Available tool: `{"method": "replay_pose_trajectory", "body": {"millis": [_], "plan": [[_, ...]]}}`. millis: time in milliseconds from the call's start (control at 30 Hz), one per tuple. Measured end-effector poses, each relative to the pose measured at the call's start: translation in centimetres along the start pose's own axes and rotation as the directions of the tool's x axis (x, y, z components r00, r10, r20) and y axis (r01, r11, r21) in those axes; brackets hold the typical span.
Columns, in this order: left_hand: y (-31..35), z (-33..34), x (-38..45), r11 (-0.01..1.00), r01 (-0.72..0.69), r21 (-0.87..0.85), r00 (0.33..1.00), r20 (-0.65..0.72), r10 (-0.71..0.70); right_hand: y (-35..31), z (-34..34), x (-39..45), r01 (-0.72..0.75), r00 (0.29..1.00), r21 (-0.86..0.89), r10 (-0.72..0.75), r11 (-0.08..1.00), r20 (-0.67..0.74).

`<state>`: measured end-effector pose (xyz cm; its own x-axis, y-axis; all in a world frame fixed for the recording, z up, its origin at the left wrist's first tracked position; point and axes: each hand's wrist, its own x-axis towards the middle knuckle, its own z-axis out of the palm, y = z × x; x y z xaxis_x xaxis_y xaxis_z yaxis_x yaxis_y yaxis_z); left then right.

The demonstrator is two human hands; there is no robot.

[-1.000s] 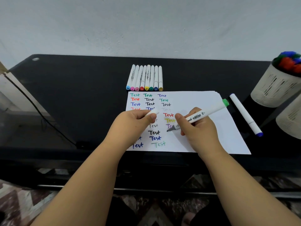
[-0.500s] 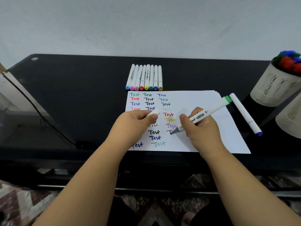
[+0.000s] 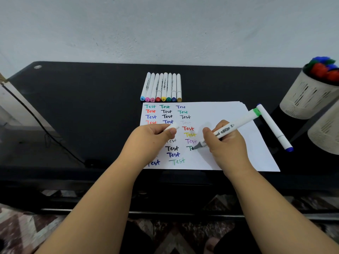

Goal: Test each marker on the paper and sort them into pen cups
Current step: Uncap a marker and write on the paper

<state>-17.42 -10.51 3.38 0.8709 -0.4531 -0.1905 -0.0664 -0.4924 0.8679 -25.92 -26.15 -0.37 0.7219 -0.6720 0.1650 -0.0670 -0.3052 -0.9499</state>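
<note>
Green-capped white marker (image 3: 236,126), pinched low on its barrel between thumb and fingers of the right hand (image 3: 226,143); long axis runs from the grey tip, down and inward of the grip and touching the paper (image 3: 220,110) at a half-written green "Te", up and outward to the capped end. Left hand (image 3: 152,138), just inward of the tip, curled around the pulled white cap (image 3: 172,127) and resting on the sheet. Outward of the grip: loose blue-tipped marker (image 3: 274,126) beside the capped end, then two pale pen cups (image 3: 304,99); beyond the sheet, eight-marker row (image 3: 162,88); the right hand is judged the nearer for cupping.
</note>
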Motion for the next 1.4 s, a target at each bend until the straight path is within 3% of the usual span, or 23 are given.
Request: {"method": "replay_pose_trajectory", "body": {"millis": [667,933,1067,1267,1400], "plan": [[-0.1,0.2,0.1,1.000,0.001,0.024,1.000,0.003,-0.001,-0.3,-0.1,0.1,-0.021,0.992,-0.016,0.018,1.000,-0.126],[-0.1,0.3,0.3,0.999,0.006,0.035,1.000,0.023,-0.007,-0.7,-0.2,0.0,-0.054,0.995,0.004,0.054,0.999,-0.080],[-0.3,0.4,0.2,1.000,0.001,0.030,0.999,0.043,-0.002,-0.8,-0.4,0.2,-0.104,0.989,0.108,0.114,0.989,-0.093],[0.2,0.4,-0.1,1.000,0.000,-0.023,0.993,0.119,0.003,-2.7,-1.0,0.7,-0.179,0.972,0.511,0.230,0.841,-0.039],[0.6,0.7,-0.5,0.999,-0.015,-0.037,0.986,0.168,0.022,-3.3,-0.9,0.4,-0.176,0.980,0.534,0.199,0.827,0.016]]}}
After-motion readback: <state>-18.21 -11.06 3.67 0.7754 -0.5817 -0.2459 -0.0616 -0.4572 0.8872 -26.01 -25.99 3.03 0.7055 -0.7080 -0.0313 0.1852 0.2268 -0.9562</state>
